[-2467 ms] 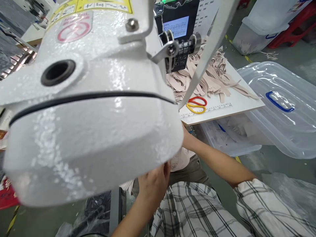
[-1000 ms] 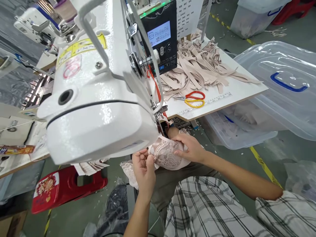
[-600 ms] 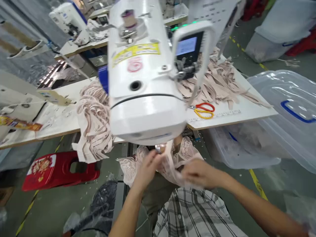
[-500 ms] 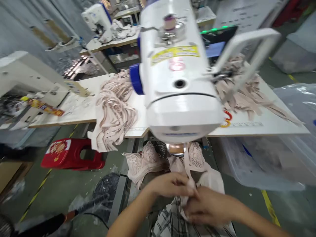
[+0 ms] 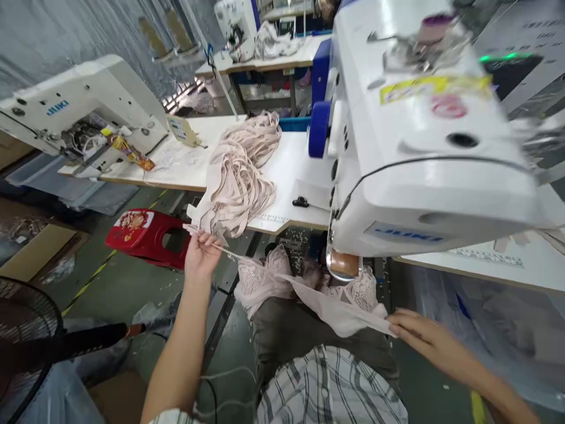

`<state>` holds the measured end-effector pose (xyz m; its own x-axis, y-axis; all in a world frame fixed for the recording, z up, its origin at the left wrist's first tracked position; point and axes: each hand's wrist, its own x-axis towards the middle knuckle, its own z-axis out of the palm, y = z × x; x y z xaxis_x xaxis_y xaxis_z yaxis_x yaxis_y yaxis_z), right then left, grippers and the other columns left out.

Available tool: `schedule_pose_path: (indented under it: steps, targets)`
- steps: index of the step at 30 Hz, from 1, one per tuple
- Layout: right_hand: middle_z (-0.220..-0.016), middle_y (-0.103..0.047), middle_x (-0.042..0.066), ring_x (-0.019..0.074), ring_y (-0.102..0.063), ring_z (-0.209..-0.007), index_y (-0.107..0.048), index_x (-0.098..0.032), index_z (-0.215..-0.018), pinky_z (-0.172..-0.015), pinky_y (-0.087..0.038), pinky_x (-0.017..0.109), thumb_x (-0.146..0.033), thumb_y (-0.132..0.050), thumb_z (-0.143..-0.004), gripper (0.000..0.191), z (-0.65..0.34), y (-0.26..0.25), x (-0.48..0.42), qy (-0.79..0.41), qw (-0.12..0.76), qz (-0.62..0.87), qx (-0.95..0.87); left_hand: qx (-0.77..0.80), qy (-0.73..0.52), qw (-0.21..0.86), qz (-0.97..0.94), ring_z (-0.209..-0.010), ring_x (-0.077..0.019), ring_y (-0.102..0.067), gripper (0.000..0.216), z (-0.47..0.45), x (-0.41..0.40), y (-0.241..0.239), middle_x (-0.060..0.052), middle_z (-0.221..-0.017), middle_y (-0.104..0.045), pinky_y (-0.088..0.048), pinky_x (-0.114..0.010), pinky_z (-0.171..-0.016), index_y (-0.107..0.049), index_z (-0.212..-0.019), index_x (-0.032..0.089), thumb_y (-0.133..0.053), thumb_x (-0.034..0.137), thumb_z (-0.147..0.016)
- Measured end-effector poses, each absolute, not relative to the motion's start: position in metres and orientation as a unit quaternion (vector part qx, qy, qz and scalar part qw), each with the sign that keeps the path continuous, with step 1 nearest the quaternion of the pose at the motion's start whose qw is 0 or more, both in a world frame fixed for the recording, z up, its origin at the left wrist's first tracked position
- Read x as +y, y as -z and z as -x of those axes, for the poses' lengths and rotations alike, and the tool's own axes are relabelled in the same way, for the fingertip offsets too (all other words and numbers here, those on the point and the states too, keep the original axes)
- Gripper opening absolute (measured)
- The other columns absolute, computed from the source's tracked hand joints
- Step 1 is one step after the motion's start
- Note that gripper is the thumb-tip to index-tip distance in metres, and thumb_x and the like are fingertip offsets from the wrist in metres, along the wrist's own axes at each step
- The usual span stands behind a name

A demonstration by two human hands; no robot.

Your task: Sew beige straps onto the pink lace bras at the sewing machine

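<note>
A pale pink lace bra (image 5: 267, 281) lies over my lap beneath the sewing machine head (image 5: 424, 176). Out to the left, my left hand (image 5: 202, 253) is closed in a pinch on the bra's thin strap, which is drawn taut toward the cups. On the other side, my right hand (image 5: 426, 333) grips the end of the bra's smooth side band (image 5: 335, 309) between thumb and fingers. The band stretches slantwise across the lap, in front of the right lace cup (image 5: 359, 291). Part of the middle of the bra is blurred and shadowed.
A heap of pink straps (image 5: 238, 182) rests on the white sewing table (image 5: 295, 174) and hangs near its front edge. A red stool (image 5: 148, 235) stands on the floor at left, with a fan (image 5: 26, 341) closer in. Another sewing machine (image 5: 88, 112) is beyond.
My hands were together over the lap with the pink fabric; now they are far apart, left hand out left and right hand out right, stretching the bra. The view has swung left.
</note>
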<state>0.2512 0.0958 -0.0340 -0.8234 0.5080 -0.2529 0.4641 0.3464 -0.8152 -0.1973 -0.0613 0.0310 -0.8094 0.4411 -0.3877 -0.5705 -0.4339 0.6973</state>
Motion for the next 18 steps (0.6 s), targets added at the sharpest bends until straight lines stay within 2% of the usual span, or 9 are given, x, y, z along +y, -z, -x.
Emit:
schedule_pose_path:
  steps: [3, 5, 8, 10, 12, 14, 16, 18]
  targets:
    - [-0.068, -0.066, 0.006, 0.0233, -0.064, -0.061, -0.071, -0.024, -0.075, -0.051, -0.053, 0.033, -0.071, -0.063, -0.072, 0.047, -0.253, 0.04, 0.094, -0.519, 0.048, 0.424, -0.741, 0.465, -0.834, 0.282, 0.09, -0.033, -0.0044, -0.026, 0.047, 0.213, -0.072, -0.021, 0.011, -0.044, -0.033, -0.03, -0.015, -0.043, -0.043, -0.067, 0.019, -0.023, 0.022, -0.109]
    - [-0.064, -0.062, 0.003, 0.0203, -0.059, -0.055, -0.065, -0.024, -0.083, -0.046, -0.049, 0.03, -0.072, -0.072, -0.061, 0.053, -0.251, 0.048, 0.089, -0.517, 0.145, 0.523, -0.662, 0.484, -0.821, 0.289, 0.088, -0.032, -0.0046, -0.022, 0.046, 0.214, -0.075, -0.013, 0.011, -0.043, -0.029, -0.027, -0.015, -0.041, -0.045, -0.068, 0.019, -0.026, 0.027, -0.109]
    - [-0.066, -0.06, -0.002, 0.0179, -0.058, -0.058, -0.051, -0.026, -0.092, -0.054, -0.051, 0.03, -0.065, -0.08, -0.055, 0.061, -0.239, 0.059, 0.078, -0.446, 0.351, 0.606, -0.557, 0.514, -0.79, 0.33, 0.062, -0.032, -0.0055, -0.018, 0.047, 0.197, -0.071, -0.003, 0.012, -0.041, -0.024, -0.024, -0.016, -0.039, -0.05, -0.069, 0.019, -0.031, 0.037, -0.108]
    - [-0.069, -0.061, -0.001, 0.0184, -0.061, -0.063, -0.05, -0.026, -0.09, -0.06, -0.052, 0.032, -0.062, -0.077, -0.062, 0.053, -0.226, 0.063, 0.071, -0.393, 0.404, 0.604, -0.563, 0.531, -0.76, 0.373, 0.027, -0.033, -0.0056, -0.016, 0.043, 0.172, -0.062, 0.003, 0.013, -0.039, -0.023, -0.024, -0.017, -0.038, -0.053, -0.068, 0.019, -0.044, 0.041, -0.104]
    - [-0.073, -0.064, 0.003, 0.0198, -0.063, -0.065, -0.057, -0.024, -0.085, -0.062, -0.053, 0.034, -0.06, -0.07, -0.073, 0.041, -0.209, 0.061, 0.065, -0.406, 0.344, 0.56, -0.635, 0.547, -0.719, 0.428, -0.016, -0.034, -0.005, -0.017, 0.037, 0.136, -0.051, 0.01, 0.013, -0.039, -0.024, -0.022, -0.018, -0.038, -0.056, -0.065, 0.018, -0.063, 0.041, -0.093]
    - [-0.08, -0.069, 0.008, 0.0217, -0.065, -0.07, -0.064, -0.022, -0.082, -0.064, -0.054, 0.036, -0.058, -0.063, -0.082, 0.036, -0.192, 0.056, 0.061, -0.466, 0.235, 0.473, -0.71, 0.56, -0.668, 0.487, -0.066, -0.036, -0.0041, -0.021, 0.035, 0.097, -0.04, 0.016, 0.012, -0.04, -0.028, -0.021, -0.018, -0.039, -0.056, -0.06, 0.017, -0.079, 0.038, -0.076]
    - [-0.088, -0.071, 0.009, 0.0225, -0.067, -0.077, -0.068, -0.021, -0.087, -0.069, -0.056, 0.037, -0.054, -0.059, -0.089, 0.035, -0.177, 0.049, 0.059, -0.516, 0.174, 0.381, -0.747, 0.567, -0.613, 0.539, -0.116, -0.038, -0.0038, -0.022, 0.033, 0.061, -0.033, 0.019, 0.011, -0.04, -0.03, -0.019, -0.019, -0.04, -0.06, -0.057, 0.016, -0.084, 0.038, -0.064]
    - [-0.1, -0.07, 0.008, 0.0215, -0.067, -0.087, -0.069, -0.019, -0.1, -0.077, -0.058, 0.039, -0.048, -0.058, -0.094, 0.032, -0.168, 0.044, 0.059, -0.537, 0.162, 0.331, -0.759, 0.571, -0.569, 0.571, -0.156, -0.041, -0.0046, -0.026, 0.029, 0.034, -0.03, 0.019, 0.009, -0.043, -0.036, -0.019, -0.019, -0.042, -0.065, -0.06, 0.015, -0.084, 0.038, -0.061]
